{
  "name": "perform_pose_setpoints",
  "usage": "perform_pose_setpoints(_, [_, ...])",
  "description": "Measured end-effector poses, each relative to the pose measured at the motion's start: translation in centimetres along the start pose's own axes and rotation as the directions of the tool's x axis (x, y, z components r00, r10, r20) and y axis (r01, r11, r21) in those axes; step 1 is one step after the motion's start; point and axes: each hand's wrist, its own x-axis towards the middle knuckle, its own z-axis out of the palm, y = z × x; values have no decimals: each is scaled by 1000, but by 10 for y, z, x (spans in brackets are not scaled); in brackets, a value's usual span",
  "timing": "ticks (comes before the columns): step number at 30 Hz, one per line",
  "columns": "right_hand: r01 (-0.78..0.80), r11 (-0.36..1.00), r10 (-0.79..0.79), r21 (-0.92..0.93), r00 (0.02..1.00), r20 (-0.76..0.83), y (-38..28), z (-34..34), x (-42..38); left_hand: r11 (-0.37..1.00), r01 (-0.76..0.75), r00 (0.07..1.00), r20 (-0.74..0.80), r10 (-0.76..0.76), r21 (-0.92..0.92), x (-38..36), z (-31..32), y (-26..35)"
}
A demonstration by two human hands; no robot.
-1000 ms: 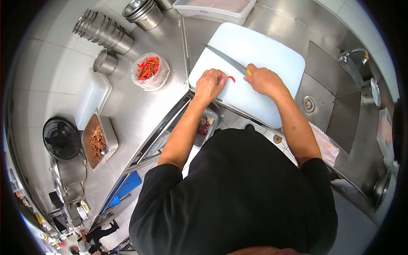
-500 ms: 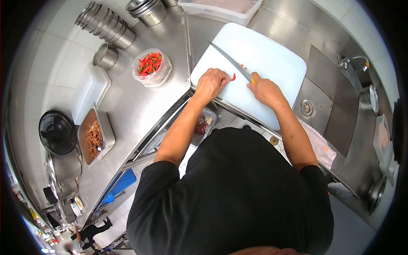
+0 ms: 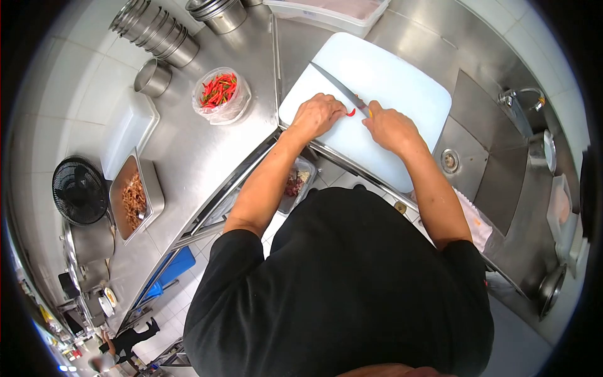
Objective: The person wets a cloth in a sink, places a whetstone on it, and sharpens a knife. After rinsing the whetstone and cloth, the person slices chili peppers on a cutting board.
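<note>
Cutting board (image 3: 402, 81) has room beyond — the knife (image 3: 337, 83) slants across the way.

The left fingers (image 3: 338, 110) cover their own tips and maybe one end of the red chili (image 3: 351, 114), so their grip is hard to see. The right fingers (image 3: 370, 124) hide most of the knife (image 3: 340, 85) handle. Far past both, the top edge cuts off the plastic tub (image 3: 326, 17). Way behind the left fingers, a person (image 3: 129, 340) is small and blurry.
</note>
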Motion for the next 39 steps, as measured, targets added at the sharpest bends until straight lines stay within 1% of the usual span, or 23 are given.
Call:
perform_pose_setpoints(1, [-18,1000,19,-14,1000,23,-2,-1,-2,1000,-7,1000,-1,7,-8,1,1,-2])
perform_pose_setpoints(4, [-33,999,33,18,999,-10,7,29,5,999,-19,999,26,19,30,1,3,-5])
perform_pose_setpoints(7, [29,999,-30,-29,999,-34,7,17,8,998,7,1000,9,-8,55,1,3,-1])
perform_pose_setpoints(10, [-1,1000,1,-23,1000,-6,-1,2,-4,999,0,999,37,-2,38,1,0,-1])
perform_pose_setpoints(13, [-25,1000,25,6,999,-28,7,32,3,999,3,999,34,-4,32,2,0,-1])
perform_pose_setpoints(16, [22,999,-23,-29,999,-42,9,22,8,999,-5,999,42,3,48,2,1,-2])
perform_pose_setpoints(19, [-17,999,18,-39,1000,20,-2,4,-6,998,8,999,41,-11,55,2,1,0])
perform_pose_setpoints(22, [-50,999,50,2,999,-10,7,35,2,999,-2,1000,28,1,45,2,2,-2])
perform_pose_setpoints(25, [-5,1000,5,-31,1000,-11,5,19,4,999,-22,999,32,21,38,2,3,-3])
perform_pose_setpoints(28, [-38,999,40,-36,999,35,-2,9,-6,999,-14,999,30,12,42,1,1,0])
perform_pose_setpoints(29, [-54,998,55,-23,998,27,-1,19,-5,999,-16,999,30,15,46,2,1,-1])
perform_pose_setpoints(32, [-30,1000,30,1,999,-11,3,27,0,998,-18,999,38,16,65,4,-1,0])
perform_pose_setpoints(34, [-25,1000,25,-17,999,29,1,17,-6,997,-12,998,65,7,83,2,-2,4])
perform_pose_setpoints(35, [-16,999,17,-33,999,30,-1,7,-3,997,-18,999,49,14,72,5,-1,2])
perform_pose_setpoints(37, [-50,999,50,-18,999,20,-1,17,-5,999,-14,1000,25,13,45,1,2,1])
perform_pose_setpoints(39, [-74,997,74,0,997,8,-1,33,-4,998,-4,999,35,2,58,0,1,2])
